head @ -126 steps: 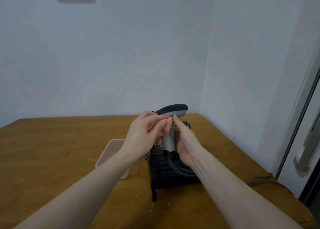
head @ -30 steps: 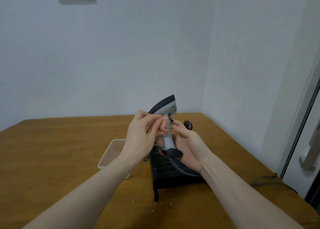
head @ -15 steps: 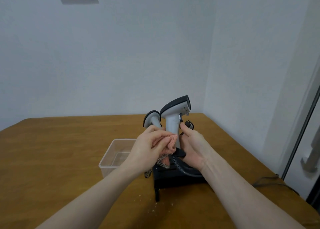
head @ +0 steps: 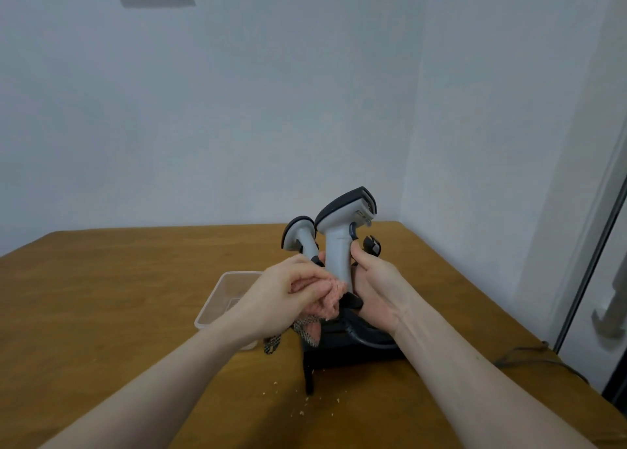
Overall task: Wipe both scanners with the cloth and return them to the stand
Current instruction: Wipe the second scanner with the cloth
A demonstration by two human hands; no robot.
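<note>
Crumbs lie on the wooden tabletop nearest the viewer. Behind them stands the black stand. Above it, the left hand grips a bunched pink cloth against the handle of a grey scanner, which the right hand holds upright. A second scanner stands just behind, seemingly in the stand. A clear plastic tub sits to the left.
</note>
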